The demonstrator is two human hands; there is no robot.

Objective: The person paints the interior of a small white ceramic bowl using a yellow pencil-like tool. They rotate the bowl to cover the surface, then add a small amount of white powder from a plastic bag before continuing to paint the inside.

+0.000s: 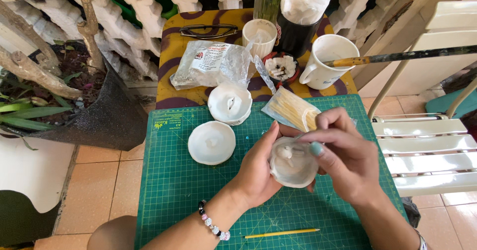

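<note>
A small desk (171, 46) covered by a yellow-and-purple patterned cloth carries a green gridded cutting mat (169, 190) on its near half. On the mat lie two round white moulds (212, 142), a clear packet of thin wooden sticks (292, 110) and a yellow pencil (281, 233). On the cloth rest dark-framed glasses (207, 30), a crumpled clear plastic bag (208, 64), two white mugs (324, 61) and a black cup (294, 37).

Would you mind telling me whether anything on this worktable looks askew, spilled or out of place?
Nothing is spilled. The long brush lies across the white mug and juts past the table edge, so a nudge could tip it. The yellow stick lies loose on the green mat.
</note>
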